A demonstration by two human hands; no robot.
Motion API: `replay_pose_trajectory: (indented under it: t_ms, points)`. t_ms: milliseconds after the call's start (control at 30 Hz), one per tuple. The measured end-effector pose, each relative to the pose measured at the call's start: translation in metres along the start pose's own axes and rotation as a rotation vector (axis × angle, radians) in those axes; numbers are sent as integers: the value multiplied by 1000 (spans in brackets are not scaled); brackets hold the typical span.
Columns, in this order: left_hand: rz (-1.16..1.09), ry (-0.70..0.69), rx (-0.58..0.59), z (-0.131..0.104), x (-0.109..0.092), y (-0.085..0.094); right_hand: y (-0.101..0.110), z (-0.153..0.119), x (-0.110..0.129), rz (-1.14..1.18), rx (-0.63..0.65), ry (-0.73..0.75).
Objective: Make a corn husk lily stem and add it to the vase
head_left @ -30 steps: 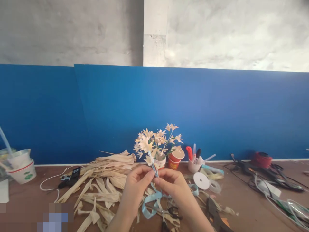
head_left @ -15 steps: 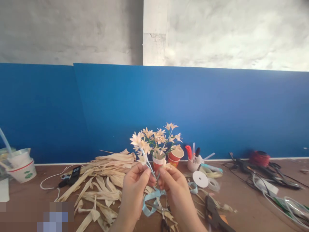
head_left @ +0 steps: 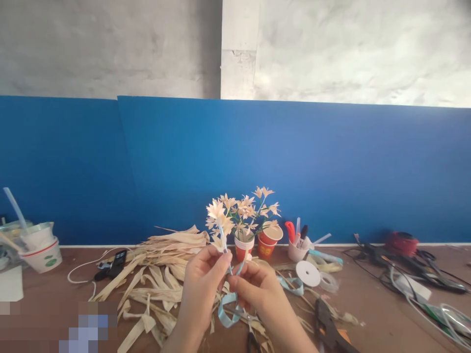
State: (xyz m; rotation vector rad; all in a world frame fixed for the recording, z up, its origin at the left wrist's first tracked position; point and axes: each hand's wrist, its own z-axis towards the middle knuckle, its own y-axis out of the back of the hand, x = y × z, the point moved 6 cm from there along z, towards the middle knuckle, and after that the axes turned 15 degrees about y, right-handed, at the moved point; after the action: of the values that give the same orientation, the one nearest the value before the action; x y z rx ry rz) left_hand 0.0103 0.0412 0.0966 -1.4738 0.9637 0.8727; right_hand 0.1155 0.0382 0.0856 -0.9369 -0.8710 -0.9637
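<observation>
My left hand (head_left: 208, 274) pinches the blue-wrapped stem (head_left: 222, 241) of a pale flower spray (head_left: 219, 215), which stands upright above the fingers. Close against it on the right, my right hand (head_left: 255, 284) is closed on a light blue strip at the stem's lower end. A loop of light blue ribbon (head_left: 228, 316) hangs below the hands. Behind them, more pale flowers (head_left: 246, 208) on green stems stand in a red and white paper cup (head_left: 244, 245). Scissors (head_left: 252, 338) lie below my hands, partly hidden.
Dried husks (head_left: 162, 274) spread across the left of the brown table (head_left: 386, 328). To the right are a red paper cup (head_left: 267, 246), a pen cup (head_left: 296, 251), a white spool (head_left: 308, 273), a dark tool (head_left: 327, 326) and cables. A blue panel (head_left: 294, 162) stands behind.
The view has shifted slightly, so the table items appear further right. My right hand has turned and moved its fingertips a little left, nearer my left hand. The held flowers stand more upright.
</observation>
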Motion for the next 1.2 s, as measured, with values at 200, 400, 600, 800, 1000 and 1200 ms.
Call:
replay_pose_trajectory:
  t_ms: [200, 400, 600, 800, 1000, 1200]
  points:
    - [-131, 33, -45, 2, 9, 4, -2, -2, -7, 87, -62, -2]
    - [-152, -41, -68, 4, 15, 0, 3, -1, -15, 263, -189, -34]
    - [-134, 13, 110, 12, 14, -2, 5, 4, -18, 306, -122, -88]
    - [-341, 149, 364, 37, 23, 2, 20, 13, -27, 226, -148, -79]
    - [-314, 191, 247, 52, 35, 16, 15, 11, -37, 118, -17, -146]
    - [-249, 146, 209, 45, 23, 14, 10, 9, -43, 123, 19, -172]
